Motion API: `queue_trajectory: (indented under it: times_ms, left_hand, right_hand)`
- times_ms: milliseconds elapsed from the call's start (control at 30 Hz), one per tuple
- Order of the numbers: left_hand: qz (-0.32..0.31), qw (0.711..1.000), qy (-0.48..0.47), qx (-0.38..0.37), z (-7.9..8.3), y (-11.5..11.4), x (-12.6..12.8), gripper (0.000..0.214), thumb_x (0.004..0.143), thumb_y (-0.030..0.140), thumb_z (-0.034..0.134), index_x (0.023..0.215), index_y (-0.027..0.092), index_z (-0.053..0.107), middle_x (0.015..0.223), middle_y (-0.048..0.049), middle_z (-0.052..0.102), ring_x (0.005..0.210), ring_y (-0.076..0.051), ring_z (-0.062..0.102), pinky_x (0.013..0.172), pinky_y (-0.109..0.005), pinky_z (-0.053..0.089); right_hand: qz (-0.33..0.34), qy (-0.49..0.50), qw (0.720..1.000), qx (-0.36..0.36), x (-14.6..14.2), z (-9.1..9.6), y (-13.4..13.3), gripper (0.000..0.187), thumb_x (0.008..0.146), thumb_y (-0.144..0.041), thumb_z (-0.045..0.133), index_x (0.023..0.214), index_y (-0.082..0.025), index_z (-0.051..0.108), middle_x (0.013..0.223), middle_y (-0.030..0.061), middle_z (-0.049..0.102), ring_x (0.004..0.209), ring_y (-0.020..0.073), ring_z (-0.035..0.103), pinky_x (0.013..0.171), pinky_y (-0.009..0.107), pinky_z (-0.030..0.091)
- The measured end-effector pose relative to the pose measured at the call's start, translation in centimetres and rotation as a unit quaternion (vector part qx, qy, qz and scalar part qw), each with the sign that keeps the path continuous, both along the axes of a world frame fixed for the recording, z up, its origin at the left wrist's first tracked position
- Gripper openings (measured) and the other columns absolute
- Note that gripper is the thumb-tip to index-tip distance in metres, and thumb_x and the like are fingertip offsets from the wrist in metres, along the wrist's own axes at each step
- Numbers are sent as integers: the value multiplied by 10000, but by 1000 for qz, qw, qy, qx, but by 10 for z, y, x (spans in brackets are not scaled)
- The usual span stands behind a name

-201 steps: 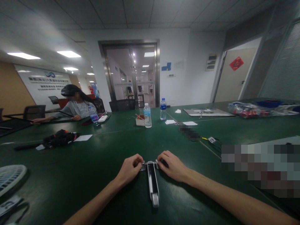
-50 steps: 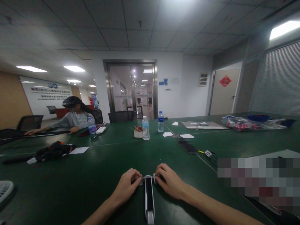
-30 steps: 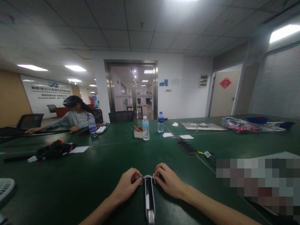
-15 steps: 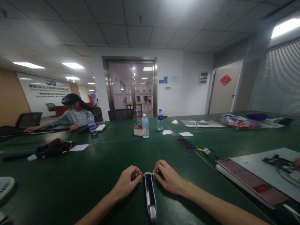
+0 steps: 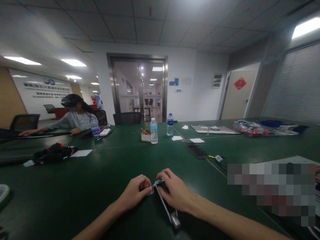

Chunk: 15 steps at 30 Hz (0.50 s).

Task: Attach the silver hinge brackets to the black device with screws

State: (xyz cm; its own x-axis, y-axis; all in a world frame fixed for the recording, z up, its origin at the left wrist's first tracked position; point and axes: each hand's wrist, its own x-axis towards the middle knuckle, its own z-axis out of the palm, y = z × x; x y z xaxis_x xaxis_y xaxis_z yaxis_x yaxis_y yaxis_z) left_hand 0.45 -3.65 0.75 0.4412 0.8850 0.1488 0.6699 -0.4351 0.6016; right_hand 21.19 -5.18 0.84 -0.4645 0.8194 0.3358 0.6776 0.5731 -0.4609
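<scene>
Frame, silver-edged [image 5: 163,201], lies slantwise on green table [image 5: 112,180], right hand [image 5: 174,191] half-closed around its far end, left hand [image 5: 137,190] pinching small end piece [image 5: 150,190]; step, apparently adjusting; next move likely calls for steady fingertips; bottle labels [image 5: 154,128] and wall lettering [image 5: 47,88] unreadable.

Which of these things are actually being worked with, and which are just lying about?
In hand:
narrow framed device, with left hand and right hand on it

Apparently lying about:
blue-capped bottle
white-capped bottle
small box
plastic-bagged items
black bundle
</scene>
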Motion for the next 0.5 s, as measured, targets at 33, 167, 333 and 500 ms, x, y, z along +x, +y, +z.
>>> queue_trajectory:
  times_ms: [33,167,333,500]
  left_hand:
    - [-9,1000,-4,1,-1,1,-1,183,816,326,548,853,160,614,781,4,537,701,-140,474,629,-233,375]
    - [-20,1000,-16,-4,-7,3,-3,166,802,314,562,802,151,593,765,7,535,684,-134,471,610,-225,378]
    - [6,1000,-12,-6,-1,1,1,262,833,359,487,896,141,618,797,-22,551,697,-160,483,627,-263,398]
    - [46,998,-28,-14,3,0,1,298,828,333,472,1030,157,601,848,-35,563,740,-183,511,660,-295,427]
  right_hand:
    - [14,-33,999,-7,-5,3,-6,309,853,-328,497,1144,-227,516,1129,94,495,907,215,552,764,353,474]
    - [3,-151,989,6,-23,13,-16,389,808,-238,525,1197,-247,501,1103,106,520,911,253,569,698,356,478]
    - [-4,-263,965,5,-27,19,0,577,732,-127,590,1270,-276,444,1094,105,539,857,251,611,637,322,491]
    - [-54,-270,960,48,-18,12,40,394,830,-155,525,1211,-252,500,1120,127,522,901,252,612,675,333,490]
